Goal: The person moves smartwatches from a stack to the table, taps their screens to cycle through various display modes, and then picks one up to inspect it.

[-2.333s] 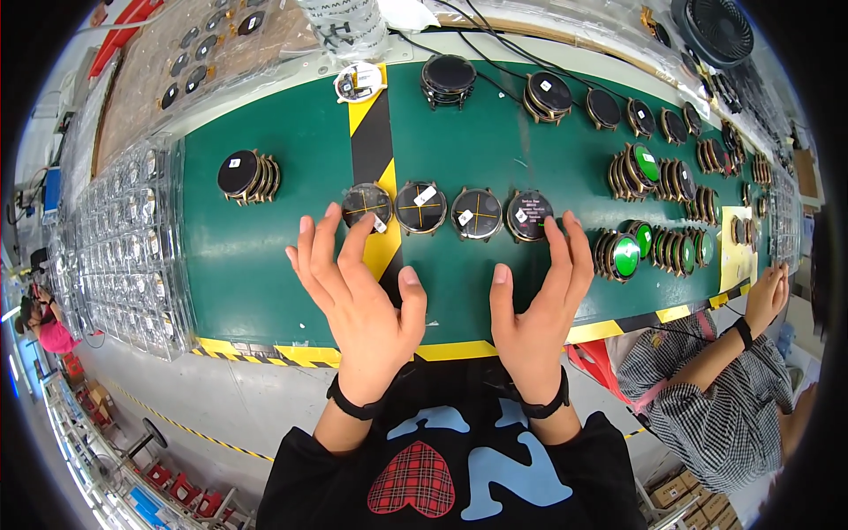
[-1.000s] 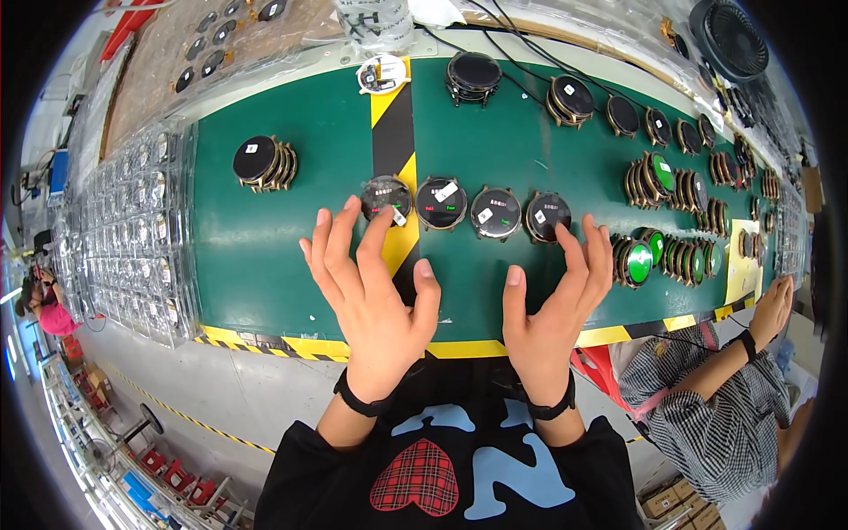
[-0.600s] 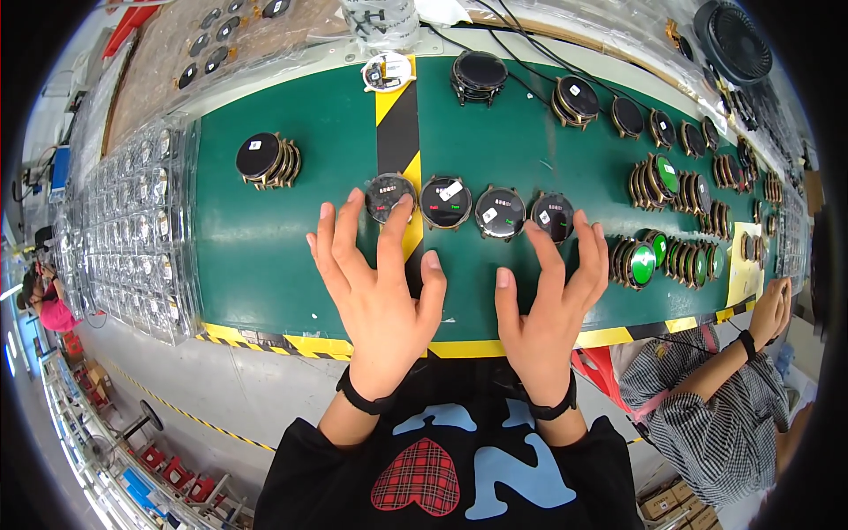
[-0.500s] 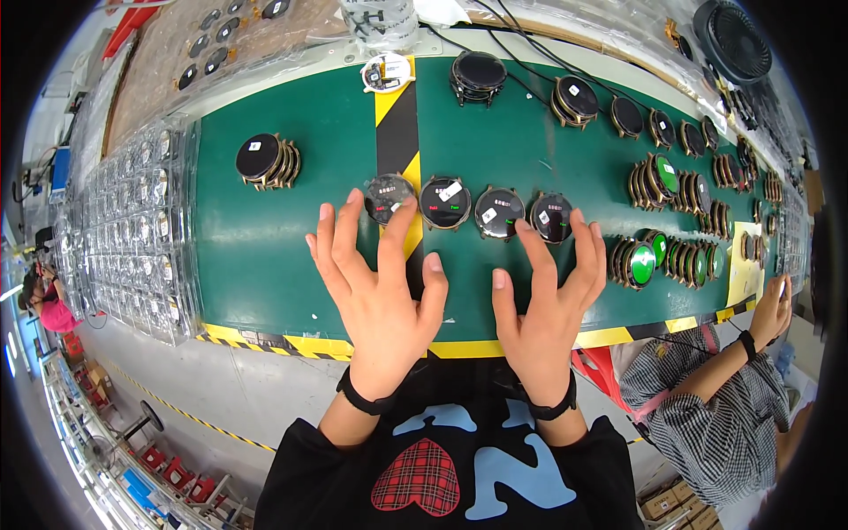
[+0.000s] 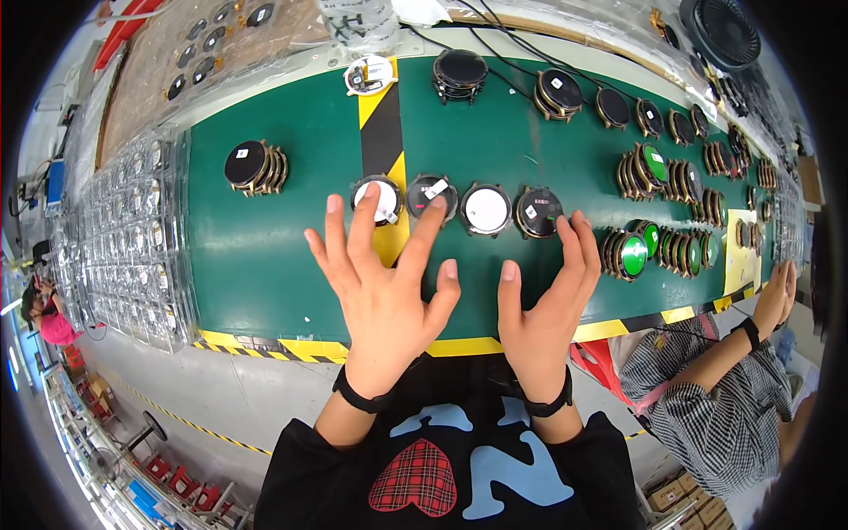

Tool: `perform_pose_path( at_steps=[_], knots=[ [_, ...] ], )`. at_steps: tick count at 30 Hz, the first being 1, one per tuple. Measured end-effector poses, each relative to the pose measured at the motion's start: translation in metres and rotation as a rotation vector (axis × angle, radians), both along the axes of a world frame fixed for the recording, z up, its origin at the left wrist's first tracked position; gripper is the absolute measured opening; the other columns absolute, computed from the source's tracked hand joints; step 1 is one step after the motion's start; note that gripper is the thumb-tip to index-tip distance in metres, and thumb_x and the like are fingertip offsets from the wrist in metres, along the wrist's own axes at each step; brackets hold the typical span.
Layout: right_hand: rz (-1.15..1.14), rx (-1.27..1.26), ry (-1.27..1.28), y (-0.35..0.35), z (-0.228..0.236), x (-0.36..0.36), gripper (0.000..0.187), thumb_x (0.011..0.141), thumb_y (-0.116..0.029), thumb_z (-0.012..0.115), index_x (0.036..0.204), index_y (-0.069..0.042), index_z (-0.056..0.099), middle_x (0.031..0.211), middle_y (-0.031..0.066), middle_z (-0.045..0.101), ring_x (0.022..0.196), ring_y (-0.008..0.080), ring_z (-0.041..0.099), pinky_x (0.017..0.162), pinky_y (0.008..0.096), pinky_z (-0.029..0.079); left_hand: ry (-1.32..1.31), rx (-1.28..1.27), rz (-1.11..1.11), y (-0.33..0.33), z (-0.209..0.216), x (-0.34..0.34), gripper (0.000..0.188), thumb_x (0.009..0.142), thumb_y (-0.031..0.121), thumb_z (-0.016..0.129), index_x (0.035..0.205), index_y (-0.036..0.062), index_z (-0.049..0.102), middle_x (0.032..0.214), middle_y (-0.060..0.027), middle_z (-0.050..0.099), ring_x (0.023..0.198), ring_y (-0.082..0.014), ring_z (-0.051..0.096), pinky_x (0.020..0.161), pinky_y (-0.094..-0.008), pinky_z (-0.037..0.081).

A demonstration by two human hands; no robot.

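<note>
Several round watch modules lie in a row on the green mat (image 5: 309, 221) in front of me. The leftmost watch (image 5: 363, 193) and the third watch (image 5: 487, 212) have lit white screens. A dark screen with a white sticker shows on the second watch (image 5: 425, 205), and the rightmost watch (image 5: 536, 213) is dark too. My left hand (image 5: 384, 296) is open, its index fingertip on the second watch and its middle finger over the leftmost one. Fingers apart, my right hand (image 5: 543, 322) is open with a fingertip at the rightmost watch's right edge.
A stack of watches (image 5: 256, 166) stands at the left, beside clear plastic trays (image 5: 132, 238). More stacks (image 5: 649, 172), some with green screens, fill the right side. A white watch part (image 5: 369, 76) lies at the back. Another person's hand (image 5: 776, 299) is at the right edge.
The leftmost and third screens have turned from dark to white. My left index finger has moved from the leftmost watch to the second, my right index from the third to the rightmost.
</note>
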State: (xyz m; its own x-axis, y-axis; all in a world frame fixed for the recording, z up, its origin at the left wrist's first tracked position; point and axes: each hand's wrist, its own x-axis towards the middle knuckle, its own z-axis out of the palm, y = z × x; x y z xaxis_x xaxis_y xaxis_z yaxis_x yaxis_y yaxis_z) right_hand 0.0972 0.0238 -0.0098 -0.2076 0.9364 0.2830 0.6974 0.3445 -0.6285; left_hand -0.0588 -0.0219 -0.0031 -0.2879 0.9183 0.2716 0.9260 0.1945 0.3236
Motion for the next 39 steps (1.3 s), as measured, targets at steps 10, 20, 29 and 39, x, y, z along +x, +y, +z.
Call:
perform_pose_path(
  at_steps=[10,20,29,39],
  knots=[
    [-0.001,0.028,-0.047,0.0006,0.0012,0.0002,0.058,0.091,-0.013,0.068,0.142,0.003,0.046,0.154,0.0237,0.035,0.142,0.042,0.034,0.115,0.0507,0.03,-0.113,0.092,0.111,-0.0054,-0.0083,-0.0078,0.067,0.085,0.024,0.066,0.146,0.0087,0.046,0.154,-0.0221,0.034,0.145,-0.048,0.026,0.118,-0.0653,0.017],
    [0.157,0.121,-0.168,0.0019,0.002,0.0001,0.055,0.09,-0.017,0.07,0.143,-0.012,0.055,0.156,0.024,0.031,0.141,0.0477,0.03,0.114,0.0564,0.028,-0.1,0.06,0.081,-0.004,-0.0063,-0.0088,0.069,0.084,0.022,0.067,0.145,0.0027,0.043,0.152,-0.0236,0.037,0.141,-0.0483,0.032,0.117,-0.0644,0.019],
    [0.15,0.109,-0.186,0.0017,0.002,-0.0003,0.051,0.091,-0.019,0.069,0.141,-0.014,0.058,0.156,0.0235,0.03,0.142,0.0474,0.029,0.115,0.0567,0.028,-0.071,0.021,0.109,-0.0055,-0.0048,-0.0076,0.063,0.087,0.017,0.064,0.145,0.002,0.042,0.155,-0.0227,0.033,0.144,-0.0469,0.027,0.119,-0.0635,0.016],
    [0.144,0.122,-0.185,0.0003,0.0032,0.0002,0.054,0.091,-0.02,0.069,0.142,-0.01,0.056,0.156,0.0223,0.031,0.142,0.0456,0.029,0.115,0.0549,0.028,0.077,0.004,0.011,-0.0034,-0.001,-0.0019,0.063,0.085,0.024,0.066,0.141,0.0026,0.049,0.154,-0.0238,0.032,0.144,-0.0494,0.025,0.118,-0.0656,0.019]
  ],
)
